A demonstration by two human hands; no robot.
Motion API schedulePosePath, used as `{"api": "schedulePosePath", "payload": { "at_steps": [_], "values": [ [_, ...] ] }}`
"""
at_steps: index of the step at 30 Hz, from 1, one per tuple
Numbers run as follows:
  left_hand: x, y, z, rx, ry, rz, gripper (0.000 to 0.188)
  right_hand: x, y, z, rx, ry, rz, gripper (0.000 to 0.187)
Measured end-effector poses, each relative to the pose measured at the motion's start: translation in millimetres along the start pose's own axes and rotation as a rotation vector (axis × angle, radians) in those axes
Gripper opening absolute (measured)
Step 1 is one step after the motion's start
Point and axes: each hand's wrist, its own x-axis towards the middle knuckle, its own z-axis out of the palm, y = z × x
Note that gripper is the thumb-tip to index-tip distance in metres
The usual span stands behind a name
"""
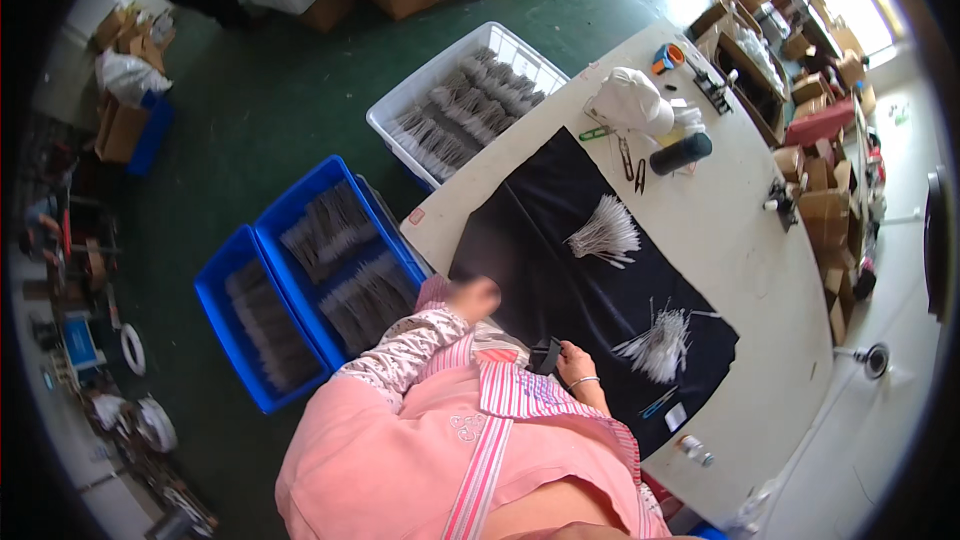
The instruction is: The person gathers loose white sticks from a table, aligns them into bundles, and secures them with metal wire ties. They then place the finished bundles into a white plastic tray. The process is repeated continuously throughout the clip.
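Note:
A black cloth (540,230) covers the near part of the white table. At its left edge is my left hand (475,298), smeared by motion, with its fingers not readable. Close to my apron, my right hand (577,365), with a band at the wrist, is closed on a small dark flat object (543,353) whose kind I cannot make out. One bundle of thin white-ended pieces (606,233) lies farther off on the cloth. A second, looser bundle (657,342) lies to the right of my right hand. Blue tweezers (658,404) rest near the cloth's right edge.
Blue bins (262,405) and a white bin (385,135) full of similar bundles stand left of the table. On the tabletop are a white cap (632,98), a dark cylinder (682,153), small scissors (640,176), orange tape (667,58) and a small bottle (695,450).

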Motion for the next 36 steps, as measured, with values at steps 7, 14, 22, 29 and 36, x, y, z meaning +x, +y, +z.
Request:
{"api": "schedulePosePath", "payload": {
  "at_steps": [7, 14, 22, 29, 36],
  "values": [
    [2, -6, -14, 0.059, -0.166, -0.004, 0.038, -9, -8, 38, 0.084, 0.069, 0.121, 0.039],
    [28, 22, -15, 0.23, -0.383, 0.014, 0.04, -31, -4, 95, 0.249, 0.221, 0.26, 0.039],
    [78, 63, 51, 0.191, -0.651, 0.044, 0.043, -69, -3, 110, 0.381, 0.371, 0.405, 0.041],
    [80, 137, 124, -0.039, -0.708, -0.367, 0.032, -73, 69, 36, 0.278, 0.836, 0.275, 0.03],
    [103, 179, 250, -0.077, -0.626, -0.562, 0.054, -46, 182, -85, 0.255, 1.372, 0.345, 0.009]
  ]
}}
